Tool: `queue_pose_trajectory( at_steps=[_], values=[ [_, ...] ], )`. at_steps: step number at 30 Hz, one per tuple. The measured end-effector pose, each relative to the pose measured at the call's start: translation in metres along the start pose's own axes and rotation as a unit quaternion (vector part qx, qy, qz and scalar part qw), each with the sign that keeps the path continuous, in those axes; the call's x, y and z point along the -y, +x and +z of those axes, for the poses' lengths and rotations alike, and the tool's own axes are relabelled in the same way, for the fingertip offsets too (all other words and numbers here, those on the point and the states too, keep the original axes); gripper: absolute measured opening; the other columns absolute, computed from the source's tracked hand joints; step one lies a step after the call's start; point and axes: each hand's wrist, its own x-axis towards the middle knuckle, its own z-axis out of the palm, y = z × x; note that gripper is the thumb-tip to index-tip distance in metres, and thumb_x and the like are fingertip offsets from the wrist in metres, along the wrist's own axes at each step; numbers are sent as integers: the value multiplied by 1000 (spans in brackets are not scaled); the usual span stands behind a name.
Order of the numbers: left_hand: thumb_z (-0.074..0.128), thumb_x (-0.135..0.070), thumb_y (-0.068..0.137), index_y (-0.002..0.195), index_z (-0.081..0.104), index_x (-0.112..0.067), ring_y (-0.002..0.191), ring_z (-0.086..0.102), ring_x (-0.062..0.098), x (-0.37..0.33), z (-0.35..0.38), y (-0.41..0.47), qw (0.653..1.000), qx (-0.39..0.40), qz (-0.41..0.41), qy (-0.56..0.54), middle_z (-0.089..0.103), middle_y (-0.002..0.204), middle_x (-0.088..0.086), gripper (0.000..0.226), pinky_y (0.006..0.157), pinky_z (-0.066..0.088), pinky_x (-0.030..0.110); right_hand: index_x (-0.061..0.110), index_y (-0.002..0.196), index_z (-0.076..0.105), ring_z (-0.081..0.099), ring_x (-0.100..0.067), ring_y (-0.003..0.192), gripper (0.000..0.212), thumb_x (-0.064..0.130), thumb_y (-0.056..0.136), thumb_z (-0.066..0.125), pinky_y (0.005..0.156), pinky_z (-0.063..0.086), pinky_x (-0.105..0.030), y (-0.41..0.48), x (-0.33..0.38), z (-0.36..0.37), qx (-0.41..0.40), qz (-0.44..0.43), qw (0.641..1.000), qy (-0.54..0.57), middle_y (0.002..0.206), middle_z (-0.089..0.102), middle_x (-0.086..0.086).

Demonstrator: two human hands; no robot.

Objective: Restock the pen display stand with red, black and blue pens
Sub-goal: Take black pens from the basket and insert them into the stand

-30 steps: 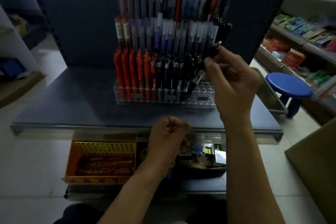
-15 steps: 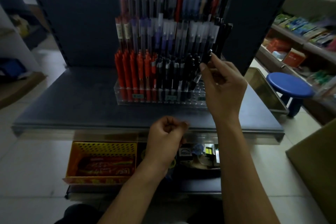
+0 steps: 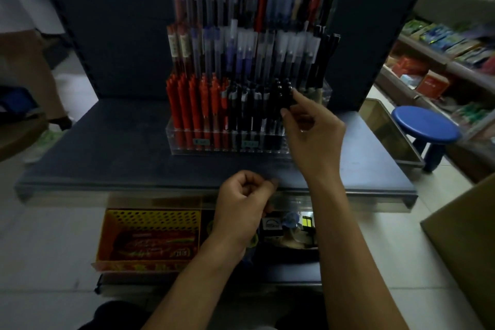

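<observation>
Stand (image 3: 174,142) on the shelf (image 3: 107,147): red pens (image 3: 192,104) fill the 9 o'clock end of the front row, and black ones follow. At the stand's 6 o'clock my left hand (image 3: 243,203) is clenched, with nothing visible in it. At 4 o'clock my right hand (image 3: 313,128) pinches the black pen (image 3: 288,95) near its top, upright at the row's 3 o'clock end. I judge it light, stiff and slick, so I hold it high on the barrel and keep it vertical.
</observation>
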Motion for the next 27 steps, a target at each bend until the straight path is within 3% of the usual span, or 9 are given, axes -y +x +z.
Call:
queue_pose_trajectory(
  at_steps=[4, 15, 19, 23, 27],
  values=[
    [72, -17, 89, 77, 57, -12, 50, 55, 5, -1, 0, 0, 1000, 3, 3, 3, 57, 53, -8, 20, 49, 45, 15, 13, 126, 68, 67, -7, 80, 39, 8, 87, 74, 75, 52, -8, 0, 2, -1, 9, 24, 1000, 15, 90, 69, 2],
    [72, -19, 89, 77, 57, -14, 52, 57, 6, 0, -5, -2, 1000, 6, -5, 13, 57, 53, -10, 20, 50, 45, 16, 17, 132, 62, 66, -9, 83, 47, 8, 88, 73, 77, 57, -18, -5, 1, 0, 25, 35, 999, 12, 91, 66, 4],
    [73, -20, 89, 77, 57, -15, 53, 58, 6, 0, -10, -3, 1000, 6, -7, 21, 59, 56, -8, 20, 51, 46, 17, 16, 137, 57, 65, -2, 78, 54, 8, 86, 75, 73, 54, -12, -8, 2, -1, 17, 54, 998, 18, 86, 64, 11],
    [72, -20, 90, 76, 57, -15, 55, 59, 7, -2, -15, -4, 999, 11, 1, 33, 59, 57, -8, 21, 53, 47, 17, 13, 139, 53, 65, -8, 81, 56, 14, 87, 74, 77, 57, -27, -14, 4, 2, -5, 44, 999, -2, 92, 66, 1],
    [71, -21, 91, 78, 59, -13, 61, 63, 13, -4, -21, -8, 997, 5, 42, 58, 62, 66, 0, 19, 54, 48, 16, 14, 138, 54, 63, -17, 100, 49, 29, 92, 64, 87, 54, -37, -26, 8, 1, -29, 22, 995, -92, 107, 67, -1]
  ],
)
